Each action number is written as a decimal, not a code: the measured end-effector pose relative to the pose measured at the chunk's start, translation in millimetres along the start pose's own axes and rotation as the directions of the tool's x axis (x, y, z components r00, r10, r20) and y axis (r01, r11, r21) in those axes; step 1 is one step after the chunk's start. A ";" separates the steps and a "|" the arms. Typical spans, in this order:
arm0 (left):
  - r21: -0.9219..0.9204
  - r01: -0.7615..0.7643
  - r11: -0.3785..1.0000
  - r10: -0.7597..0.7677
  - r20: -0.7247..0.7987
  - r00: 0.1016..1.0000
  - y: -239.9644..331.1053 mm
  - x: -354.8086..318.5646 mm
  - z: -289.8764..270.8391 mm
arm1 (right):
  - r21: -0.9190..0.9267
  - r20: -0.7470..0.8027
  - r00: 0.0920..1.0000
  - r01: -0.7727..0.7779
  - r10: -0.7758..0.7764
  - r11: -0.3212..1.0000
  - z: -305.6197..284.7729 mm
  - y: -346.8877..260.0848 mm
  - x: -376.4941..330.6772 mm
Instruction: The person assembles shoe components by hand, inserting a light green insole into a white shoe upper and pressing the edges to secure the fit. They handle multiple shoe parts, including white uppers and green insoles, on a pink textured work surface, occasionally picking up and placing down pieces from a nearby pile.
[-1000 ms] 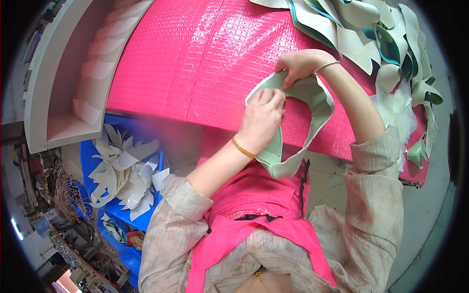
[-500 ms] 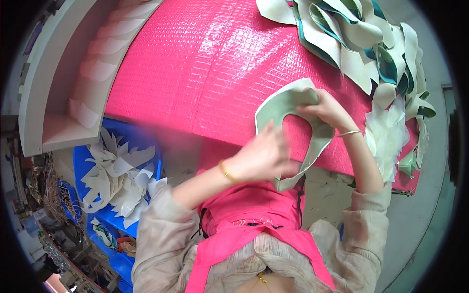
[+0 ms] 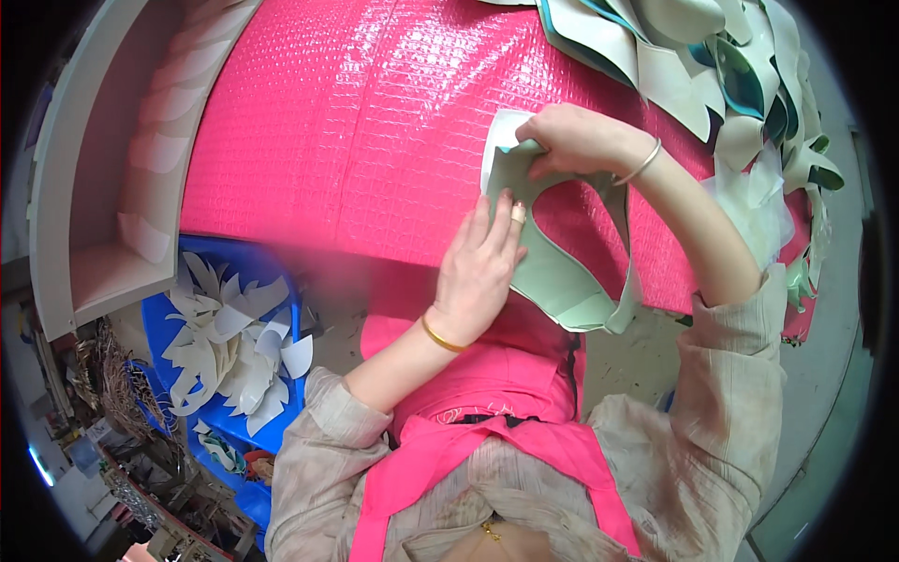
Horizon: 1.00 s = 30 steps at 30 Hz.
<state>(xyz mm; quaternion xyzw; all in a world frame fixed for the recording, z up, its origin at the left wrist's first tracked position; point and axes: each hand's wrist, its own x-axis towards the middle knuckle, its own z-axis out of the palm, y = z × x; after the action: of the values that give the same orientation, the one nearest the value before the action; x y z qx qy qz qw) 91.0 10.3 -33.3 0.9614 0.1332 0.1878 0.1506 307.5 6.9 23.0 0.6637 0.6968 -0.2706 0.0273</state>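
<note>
The right hand (image 3: 546, 148) is closed on the upper part of a pale green curved panel (image 3: 565, 273), which extends below and to the left of it. The left hand (image 3: 480, 264) lies palm down with its fingers outstretched on the panel's left side; how firmly it presses, I cannot tell. The panel is over the near edge of the pink-covered worktop (image 3: 309, 131), its lower end reaching past that edge. Toward the far right corner sits a pile of white and teal pieces (image 3: 670, 89), with translucent white sheets (image 3: 754, 206) along the right edge. A pale trough (image 3: 56, 215) borders the left edge; below the near left corner, a blue bin (image 3: 161, 370) holds white cut pieces (image 3: 229, 342).
</note>
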 end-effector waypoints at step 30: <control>-0.024 -0.219 0.975 0.216 -0.103 0.971 -6.4 49.1 25.0 | 0.007 0.065 0.969 -0.238 0.237 0.971 -5.4 18.2 -17.0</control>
<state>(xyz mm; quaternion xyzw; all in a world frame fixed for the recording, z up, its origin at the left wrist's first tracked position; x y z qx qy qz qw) 143.7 25.6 -41.8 0.9568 0.0310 0.2534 0.1393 328.4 -6.8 28.1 0.7336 0.6091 -0.2914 0.0768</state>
